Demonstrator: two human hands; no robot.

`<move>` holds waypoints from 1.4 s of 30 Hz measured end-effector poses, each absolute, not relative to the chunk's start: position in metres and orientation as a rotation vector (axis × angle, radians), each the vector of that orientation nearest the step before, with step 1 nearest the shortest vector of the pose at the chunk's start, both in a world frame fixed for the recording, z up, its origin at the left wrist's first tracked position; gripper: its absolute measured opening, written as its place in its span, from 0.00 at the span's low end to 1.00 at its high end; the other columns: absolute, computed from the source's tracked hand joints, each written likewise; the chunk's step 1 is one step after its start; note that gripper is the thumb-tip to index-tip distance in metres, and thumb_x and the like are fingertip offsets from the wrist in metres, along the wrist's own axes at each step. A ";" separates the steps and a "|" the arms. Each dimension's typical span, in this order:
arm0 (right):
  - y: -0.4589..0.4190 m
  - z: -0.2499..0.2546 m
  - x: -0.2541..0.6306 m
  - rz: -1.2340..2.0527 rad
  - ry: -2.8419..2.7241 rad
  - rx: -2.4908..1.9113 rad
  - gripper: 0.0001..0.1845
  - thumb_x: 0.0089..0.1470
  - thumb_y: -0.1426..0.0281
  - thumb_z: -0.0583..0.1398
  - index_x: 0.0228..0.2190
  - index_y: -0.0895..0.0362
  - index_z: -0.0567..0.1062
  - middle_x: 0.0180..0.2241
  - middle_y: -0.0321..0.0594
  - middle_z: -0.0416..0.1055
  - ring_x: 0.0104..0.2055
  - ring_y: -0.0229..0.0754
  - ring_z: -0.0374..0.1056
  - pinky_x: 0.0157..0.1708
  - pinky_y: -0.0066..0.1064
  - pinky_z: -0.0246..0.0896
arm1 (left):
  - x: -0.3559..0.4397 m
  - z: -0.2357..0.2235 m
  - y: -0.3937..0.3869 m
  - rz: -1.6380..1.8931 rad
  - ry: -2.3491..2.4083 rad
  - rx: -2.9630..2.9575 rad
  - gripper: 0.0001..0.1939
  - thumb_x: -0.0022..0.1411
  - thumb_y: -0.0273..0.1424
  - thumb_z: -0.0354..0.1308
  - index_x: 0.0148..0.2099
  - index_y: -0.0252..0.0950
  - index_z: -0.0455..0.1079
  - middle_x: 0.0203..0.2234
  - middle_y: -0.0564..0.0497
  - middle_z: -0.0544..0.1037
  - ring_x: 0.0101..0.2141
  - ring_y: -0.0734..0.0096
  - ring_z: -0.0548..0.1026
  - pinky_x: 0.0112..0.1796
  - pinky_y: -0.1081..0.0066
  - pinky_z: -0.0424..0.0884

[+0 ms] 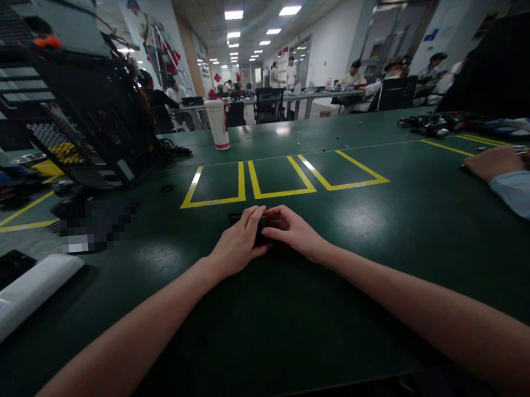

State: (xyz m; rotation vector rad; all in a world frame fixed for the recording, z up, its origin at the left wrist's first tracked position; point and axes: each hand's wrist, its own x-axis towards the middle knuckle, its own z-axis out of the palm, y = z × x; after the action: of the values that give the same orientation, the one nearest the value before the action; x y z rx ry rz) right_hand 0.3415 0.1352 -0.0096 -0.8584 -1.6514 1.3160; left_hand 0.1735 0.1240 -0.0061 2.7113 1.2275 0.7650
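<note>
Both of my hands meet at the middle of a dark green table (pixel 387 232). My left hand (pixel 238 243) curls its fingers over a small black object (pixel 262 230). From the other side, my right hand (pixel 292 230) pinches the same object. Most of the black object is hidden under my fingers, so its shape is unclear. Just beyond my hands lie three yellow taped rectangles (pixel 281 176) on the table top.
A white bottle (pixel 217 122) stands at the back. A black open computer case (pixel 88 114) and black parts sit at the left, and a white flat device (pixel 20 297) at the near left. Another person's hand and pale sleeve (pixel 515 172) rest at the right, near cables (pixel 438 124).
</note>
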 end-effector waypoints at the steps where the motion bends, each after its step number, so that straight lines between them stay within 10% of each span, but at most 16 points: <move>1: 0.137 -0.010 0.342 1.313 -1.670 -0.875 0.17 0.43 0.69 0.62 0.36 0.56 0.65 0.39 0.39 0.65 0.43 0.40 0.64 0.45 0.39 0.60 | 0.173 -0.006 0.124 0.757 1.236 2.714 0.37 0.52 0.32 0.57 0.58 0.39 0.39 0.53 0.43 0.54 0.47 0.55 0.65 0.39 0.59 0.69; 42: 0.138 -0.006 0.347 1.182 -1.841 -0.922 0.14 0.45 0.67 0.60 0.36 0.56 0.65 0.38 0.40 0.66 0.41 0.40 0.65 0.44 0.41 0.60 | 0.175 -0.003 0.131 0.708 1.265 2.681 0.40 0.48 0.35 0.60 0.58 0.39 0.41 0.52 0.43 0.56 0.47 0.55 0.66 0.41 0.58 0.68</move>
State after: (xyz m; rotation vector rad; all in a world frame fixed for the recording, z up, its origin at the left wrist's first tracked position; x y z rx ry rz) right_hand 0.3468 0.1383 -0.0059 -0.9217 -1.8407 1.1819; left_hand 0.1748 0.1308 -0.0028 2.6811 1.2653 0.7083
